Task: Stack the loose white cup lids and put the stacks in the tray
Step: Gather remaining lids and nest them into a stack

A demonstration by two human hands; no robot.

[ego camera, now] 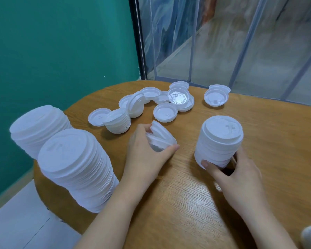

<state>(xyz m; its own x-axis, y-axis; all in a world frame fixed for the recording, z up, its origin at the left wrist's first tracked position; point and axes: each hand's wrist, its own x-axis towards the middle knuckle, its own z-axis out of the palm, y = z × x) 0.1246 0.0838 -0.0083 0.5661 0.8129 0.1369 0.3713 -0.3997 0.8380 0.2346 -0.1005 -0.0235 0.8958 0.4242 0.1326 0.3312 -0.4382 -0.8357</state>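
Few lids (pixel 159 136) sit askew in left hand (pixel 145 155), fingers curled round them, mid-bench. Right hand (pixel 239 174) grips short stack (pixel 218 141) at its base w/ curled fingers. Loose lids (pixel 165 112) lie beyond; two tall stacks (pixel 75 166) stand at left on wooden bench (pixel 187 194).

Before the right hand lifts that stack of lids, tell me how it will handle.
The stack is thin white plastic, so probably light. It is tall for its base and leans a little, so it may tip or shear apart if jerked. The right hand grips only its bottom; steadying higher up seems safer.
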